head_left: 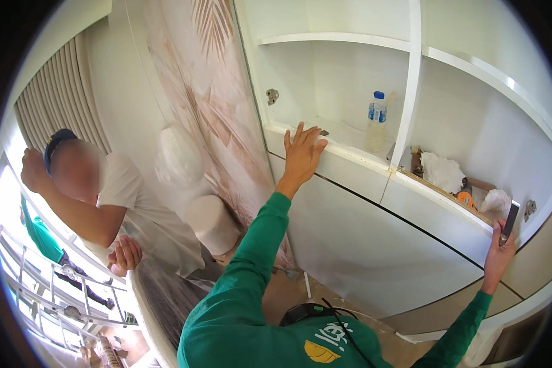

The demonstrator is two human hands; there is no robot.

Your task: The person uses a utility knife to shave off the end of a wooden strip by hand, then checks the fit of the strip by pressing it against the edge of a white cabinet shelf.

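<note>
My left hand (302,156) is open, its fingers spread over the front edge of the white cabinet's shelf (349,150). Just beyond its fingertips lies a small dark piece (324,132), too small to name. At the right end of the same edge, my right hand (500,248) is closed around a slim, flat dark tool (509,224) with a pale edge, held upright. Its exact kind does not show. Closed white drawer fronts (432,211) run below the edge between my hands.
A bottle with a blue cap (377,119) stands in the middle compartment. Crumpled white plastic (441,173) and an orange tool (466,195) lie in the right one. At left, a person in a white shirt (159,202) is beside a wrapped piece of furniture (159,300); metal hinges (272,96) stick out.
</note>
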